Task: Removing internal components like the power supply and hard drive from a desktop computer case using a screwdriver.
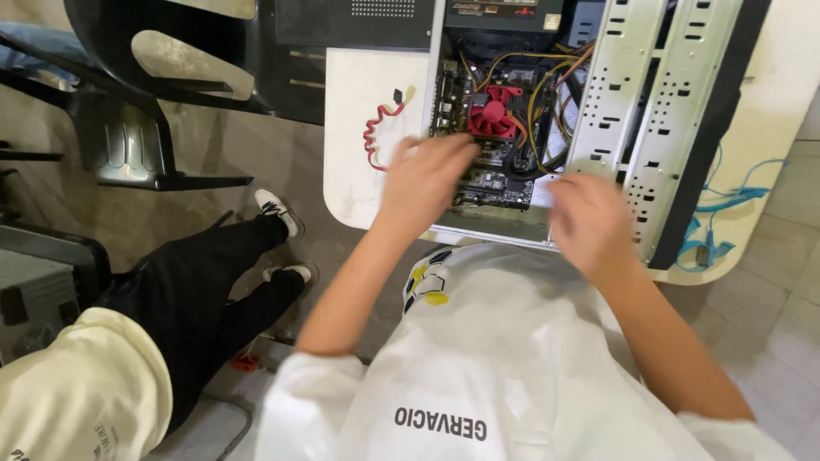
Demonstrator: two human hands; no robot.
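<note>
Left hand [424, 177] resting loosely on motherboard [491, 162] inside open computer case [632, 111] — stiff, fragile, best gripped by edges; right hand [589, 224] blurred, grip unclear.

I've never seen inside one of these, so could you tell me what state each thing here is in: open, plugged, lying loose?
Computer case: open, lying on its side on the white table.
Red cooler fan: mounted on the board; spinning or not, cannot tell.
Red cable: loose on the table, unplugged.
Blue cable: lying loose at the table's edge.
Left hand: over the board, fingers bent.
Right hand: blurred, on the case's edge.
Black chair: unoccupied.
</note>
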